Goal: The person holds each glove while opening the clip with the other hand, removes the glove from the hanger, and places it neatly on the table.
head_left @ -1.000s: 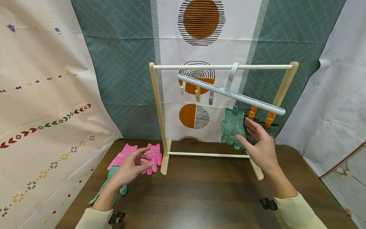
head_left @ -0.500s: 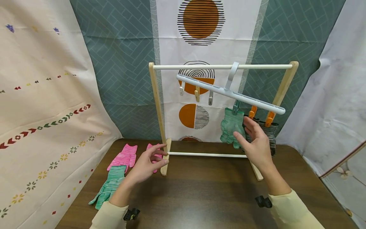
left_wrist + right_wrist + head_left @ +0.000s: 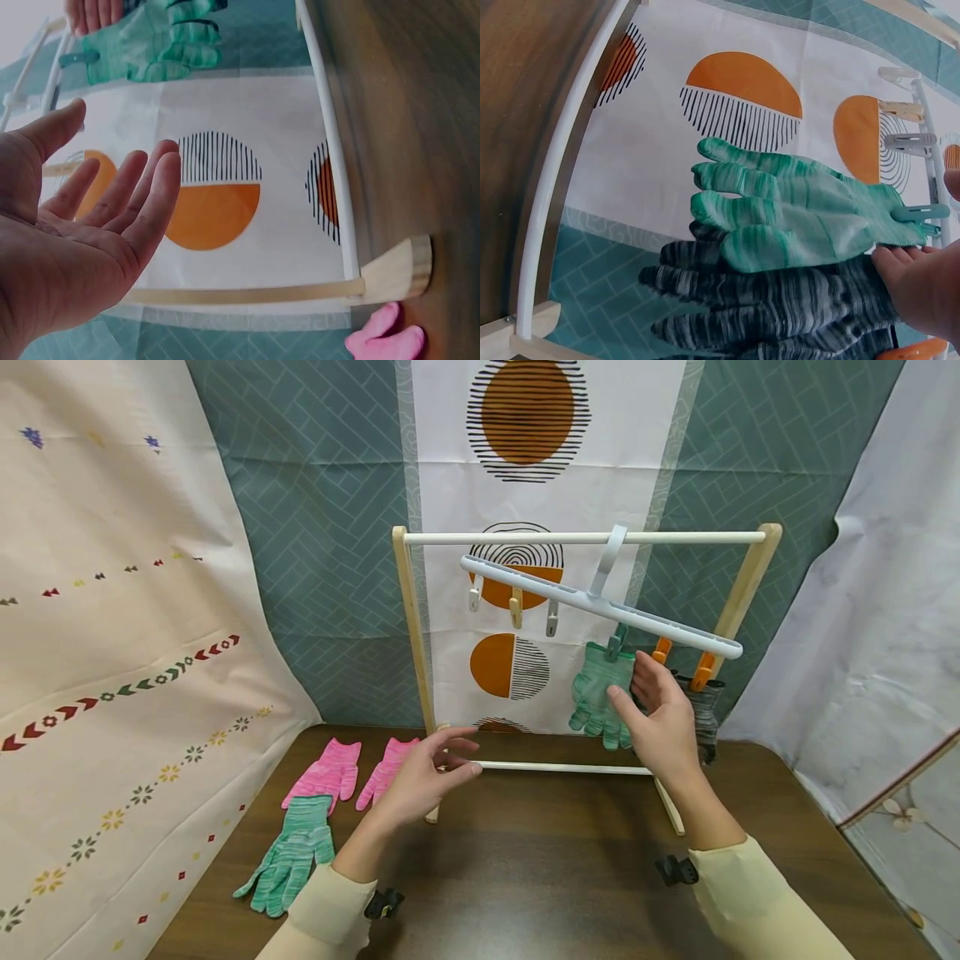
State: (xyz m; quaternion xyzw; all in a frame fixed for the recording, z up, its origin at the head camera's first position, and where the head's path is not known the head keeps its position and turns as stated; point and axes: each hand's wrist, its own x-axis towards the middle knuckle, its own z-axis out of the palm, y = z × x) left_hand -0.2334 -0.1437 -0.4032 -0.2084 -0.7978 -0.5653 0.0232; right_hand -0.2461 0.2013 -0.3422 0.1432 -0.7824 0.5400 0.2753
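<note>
A green knit glove hangs from a teal clip on a tilted pale hanger. My right hand is at the glove's right edge, thumb in front and fingertips by the cuff. In the right wrist view the fingertips lie between the green glove's cuff and a black-grey striped glove; whether they press on the cloth is unclear. My left hand hovers before the rack's left foot, fingers loosely bent, holding nothing. The left wrist view shows its palm and spread fingers.
The hanger hooks over the top bar of a wooden rack. Several bare clips hang on its left; orange clips hold dark gloves. Pink gloves and a green glove lie on the table at left.
My left hand has moved right, from over the pink gloves to past the rack's left foot. My right hand has shifted slightly left and up, and the hanging gloves have swung a little left.
</note>
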